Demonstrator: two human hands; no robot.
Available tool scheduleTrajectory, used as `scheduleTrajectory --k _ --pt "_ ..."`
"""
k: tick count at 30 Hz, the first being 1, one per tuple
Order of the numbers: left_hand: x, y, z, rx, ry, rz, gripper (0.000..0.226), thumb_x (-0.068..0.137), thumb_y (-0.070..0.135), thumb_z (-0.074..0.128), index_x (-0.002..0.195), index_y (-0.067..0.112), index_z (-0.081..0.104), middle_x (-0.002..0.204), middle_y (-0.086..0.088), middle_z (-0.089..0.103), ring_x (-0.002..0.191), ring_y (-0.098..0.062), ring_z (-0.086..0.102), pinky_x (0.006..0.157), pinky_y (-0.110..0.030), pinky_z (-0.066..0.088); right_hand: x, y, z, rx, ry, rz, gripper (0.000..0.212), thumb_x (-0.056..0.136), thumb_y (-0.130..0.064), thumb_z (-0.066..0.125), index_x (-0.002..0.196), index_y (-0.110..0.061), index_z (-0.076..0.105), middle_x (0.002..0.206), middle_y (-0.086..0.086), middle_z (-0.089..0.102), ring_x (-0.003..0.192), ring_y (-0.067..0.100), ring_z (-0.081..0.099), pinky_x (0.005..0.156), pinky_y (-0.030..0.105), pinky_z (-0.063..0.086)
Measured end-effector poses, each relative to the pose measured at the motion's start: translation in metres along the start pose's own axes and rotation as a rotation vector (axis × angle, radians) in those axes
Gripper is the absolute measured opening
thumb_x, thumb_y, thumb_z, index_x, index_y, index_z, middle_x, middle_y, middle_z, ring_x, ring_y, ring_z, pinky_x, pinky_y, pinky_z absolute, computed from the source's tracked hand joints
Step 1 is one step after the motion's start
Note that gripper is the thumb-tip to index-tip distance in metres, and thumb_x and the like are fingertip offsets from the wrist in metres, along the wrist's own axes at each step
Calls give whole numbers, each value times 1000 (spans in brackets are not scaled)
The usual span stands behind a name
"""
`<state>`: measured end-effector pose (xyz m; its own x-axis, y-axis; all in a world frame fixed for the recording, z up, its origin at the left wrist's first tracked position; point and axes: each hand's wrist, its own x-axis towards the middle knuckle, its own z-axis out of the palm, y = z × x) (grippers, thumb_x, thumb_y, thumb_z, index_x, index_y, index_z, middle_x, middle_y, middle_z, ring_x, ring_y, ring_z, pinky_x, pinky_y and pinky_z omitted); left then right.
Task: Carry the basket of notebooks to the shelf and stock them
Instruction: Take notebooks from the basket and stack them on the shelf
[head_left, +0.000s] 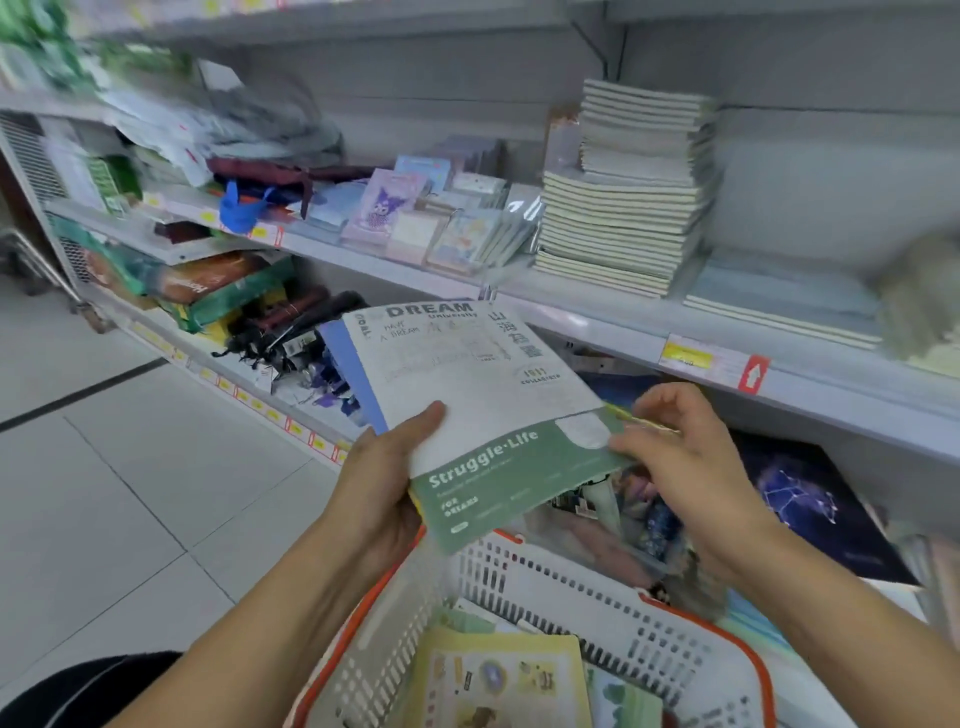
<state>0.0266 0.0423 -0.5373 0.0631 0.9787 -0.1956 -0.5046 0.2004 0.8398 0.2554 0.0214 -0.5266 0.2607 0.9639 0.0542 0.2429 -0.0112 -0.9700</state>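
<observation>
Grey metal shelving (597, 317) runs across the shop from nine o'clock to three o'clock, above a pale tiled floor (104, 467). Two hands are at work in front of it. At the centre the left hand (384, 488) is clamped on a small bundle of notebooks (467, 384), thumb on top and fingers underneath; I count at least two, since a blue-edged one peeks out at the bundle's left side behind the top one. That top notebook has a white cover printed with "DREAM" and sketchy lettering, and a green band along its near edge reading "Struggle·Life". The right hand (680, 457), at about three o'clock of the bundle, pinches the green band's right corner between thumb and fingers. Below, at six o'clock, sits one white basket (597, 597) with an orange rim, slotted walls, and more notebooks (498, 680) inside: a yellow-green illustrated one lies on top, with others under and beside it, too overlapped to count. On the shelf at one o'clock stands one tall stack of cream notebooks (623, 208), in two offset tiers. Small character notepads (441, 218) cluster at twelve o'clock.
</observation>
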Motion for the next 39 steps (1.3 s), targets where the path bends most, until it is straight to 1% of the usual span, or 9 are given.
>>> scheduleTrajectory --k 2,5,11,16,21,25,29,34,39 --pt "-3 18 10 62 -58 64 40 86 17 62 126 14 61 116 -10 71 104 -32 69 85 -48 57 0 -15 -14 212 -224 164 42 81 -12 75 119 -20 57 113 7 68 91 22 67 70 39 58" --pt "5 43 45 175 -174 141 32 89 14 59 121 13 62 110 -9 73 93 -27 72 72 -37 61 -4 -40 -36 441 -428 131 37 81 -18 68 118 -14 65 99 13 74 66 21 69 42 30 54" --pt "63 64 161 616 -344 324 28 97 21 58 123 19 50 110 -4 70 74 -17 72 57 -29 56 24 -38 -75 614 107 -164 35 95 -6 59 128 -18 57 114 3 73 79 26 74 49 32 57" --pt "115 16 235 751 -381 337 19 103 15 44 110 4 57 69 -11 52 33 -8 37 36 -18 27 72 -40 -132 553 292 -62 30 98 -2 55 128 -7 55 123 11 67 82 31 70 50 24 56" --pt "155 -24 272 806 -251 159 19 101 14 49 92 0 59 68 -9 49 45 -14 41 37 -18 34 113 -29 -178 314 316 130 37 84 -2 75 115 7 59 109 16 69 65 18 63 49 18 51" --pt "166 -30 281 1044 -419 129 43 77 33 81 99 2 62 69 -5 54 56 -15 49 52 -25 46 126 -22 -194 -127 308 154 53 60 -13 94 105 -1 68 97 6 74 78 18 66 63 25 49" --pt "180 -27 290 1489 -392 295 50 73 38 83 100 -1 65 81 -15 68 63 -22 58 68 -37 57 133 -25 -192 -473 368 203 41 70 -24 90 92 -3 63 92 8 66 82 24 64 61 25 43" --pt "185 -35 300 1812 -279 478 40 87 41 69 77 5 56 65 -7 54 58 -19 53 56 -30 43 136 -14 -184 -711 501 160 36 87 -26 76 82 -10 44 91 8 51 83 28 52 69 28 38" --pt "190 -38 304 1909 -241 581 43 92 43 61 104 1 60 106 -16 60 98 -31 59 72 -33 41 146 -4 -183 -775 559 154 15 93 -11 65 88 -9 51 104 15 63 79 29 53 66 31 40"
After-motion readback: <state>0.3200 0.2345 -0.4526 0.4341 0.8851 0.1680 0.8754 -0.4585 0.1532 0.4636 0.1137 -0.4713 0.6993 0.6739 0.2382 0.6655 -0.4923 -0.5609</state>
